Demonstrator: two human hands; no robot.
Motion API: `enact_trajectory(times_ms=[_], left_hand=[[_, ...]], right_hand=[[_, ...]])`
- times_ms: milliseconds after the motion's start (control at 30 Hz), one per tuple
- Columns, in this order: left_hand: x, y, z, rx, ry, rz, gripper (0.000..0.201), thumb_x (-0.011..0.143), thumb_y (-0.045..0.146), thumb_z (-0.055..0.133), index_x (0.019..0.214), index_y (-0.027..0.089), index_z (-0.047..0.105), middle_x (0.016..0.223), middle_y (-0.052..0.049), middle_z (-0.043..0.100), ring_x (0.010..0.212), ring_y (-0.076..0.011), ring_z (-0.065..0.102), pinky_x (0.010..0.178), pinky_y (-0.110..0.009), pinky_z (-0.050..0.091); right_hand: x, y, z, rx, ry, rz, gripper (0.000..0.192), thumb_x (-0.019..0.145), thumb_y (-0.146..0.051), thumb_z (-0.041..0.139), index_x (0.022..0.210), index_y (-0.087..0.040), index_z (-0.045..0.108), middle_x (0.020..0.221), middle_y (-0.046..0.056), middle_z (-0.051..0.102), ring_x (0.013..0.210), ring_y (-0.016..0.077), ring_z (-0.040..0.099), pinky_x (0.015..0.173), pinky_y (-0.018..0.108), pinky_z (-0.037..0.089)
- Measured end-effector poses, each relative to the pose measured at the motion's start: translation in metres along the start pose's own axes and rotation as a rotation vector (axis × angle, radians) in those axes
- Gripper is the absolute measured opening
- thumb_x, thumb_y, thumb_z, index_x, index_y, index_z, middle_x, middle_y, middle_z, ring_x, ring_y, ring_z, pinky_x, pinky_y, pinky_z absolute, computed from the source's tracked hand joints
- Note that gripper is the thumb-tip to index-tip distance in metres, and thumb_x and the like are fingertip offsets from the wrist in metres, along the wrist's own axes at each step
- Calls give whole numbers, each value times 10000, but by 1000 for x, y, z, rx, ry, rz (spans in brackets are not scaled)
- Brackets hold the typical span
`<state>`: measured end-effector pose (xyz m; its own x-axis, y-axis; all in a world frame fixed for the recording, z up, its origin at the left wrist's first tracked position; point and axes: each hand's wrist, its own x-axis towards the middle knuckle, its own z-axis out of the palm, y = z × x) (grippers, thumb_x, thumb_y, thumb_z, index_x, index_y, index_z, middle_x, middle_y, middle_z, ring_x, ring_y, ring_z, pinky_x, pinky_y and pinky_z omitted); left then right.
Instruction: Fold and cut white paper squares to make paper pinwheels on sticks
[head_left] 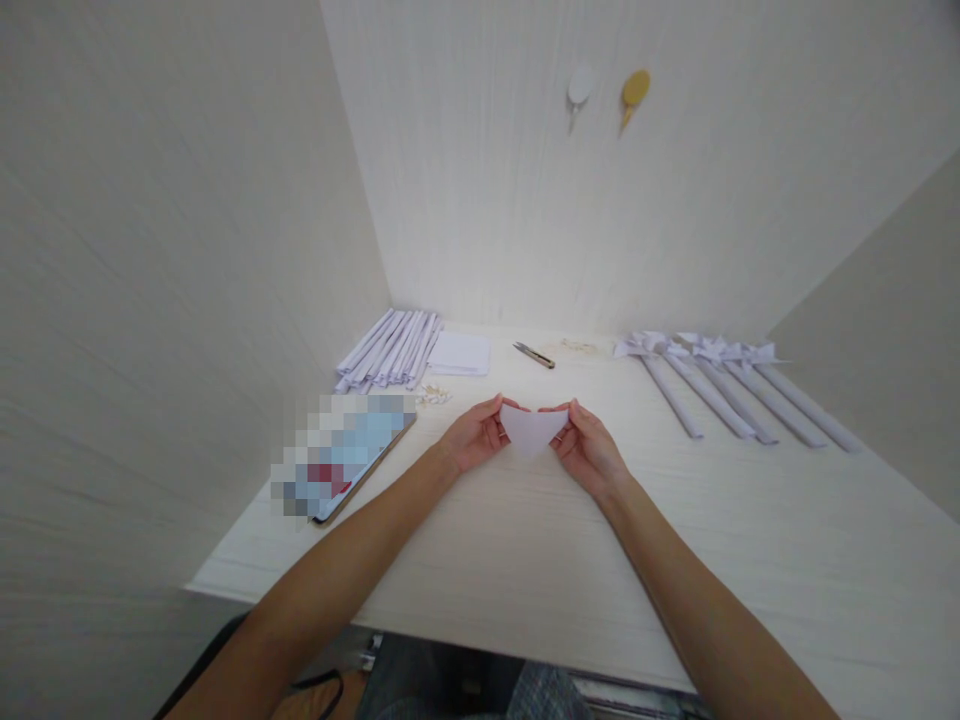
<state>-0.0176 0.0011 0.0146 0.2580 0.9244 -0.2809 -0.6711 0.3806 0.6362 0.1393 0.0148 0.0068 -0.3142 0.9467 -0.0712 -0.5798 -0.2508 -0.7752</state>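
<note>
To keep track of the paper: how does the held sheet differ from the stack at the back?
The held sheet is up between the left hand and right hand; the stack lies on the table. The held sheet shows a roughly triangular outline, while the stack looks roughly rectangular. Both look plain and whitish.

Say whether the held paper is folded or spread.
Folded, it seems: the paper shows as a triangle pointing down, its upper corners held by the left hand and right hand.
</note>
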Motion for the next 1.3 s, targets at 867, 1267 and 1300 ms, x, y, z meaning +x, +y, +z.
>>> enact_trajectory(times_ms=[867,1267,1300], left_hand=[[12,1,-18,48,-40,-63,271,864,189,417,715,87,619,679,-54,624,699,-103,577,803,-247,398],[7,1,-16,16,-36,-13,268,857,182,417,722,90,629,718,-87,659,706,-123,611,771,-243,457],[7,1,-15,15,-26,-14,272,859,180,412,723,89,629,715,-88,659,703,-123,613,763,-242,463]], right_hand=[[2,-1,-1,-21,153,4,234,764,-280,608,582,-139,650,636,47,704,553,83,614,540,160,500],[-5,-1,-1,-54,115,9,181,742,-297,628,616,-172,664,696,32,714,611,97,627,600,187,506],[-4,0,-1,-57,116,8,182,745,-301,625,619,-174,662,698,31,713,611,99,627,599,192,505]])
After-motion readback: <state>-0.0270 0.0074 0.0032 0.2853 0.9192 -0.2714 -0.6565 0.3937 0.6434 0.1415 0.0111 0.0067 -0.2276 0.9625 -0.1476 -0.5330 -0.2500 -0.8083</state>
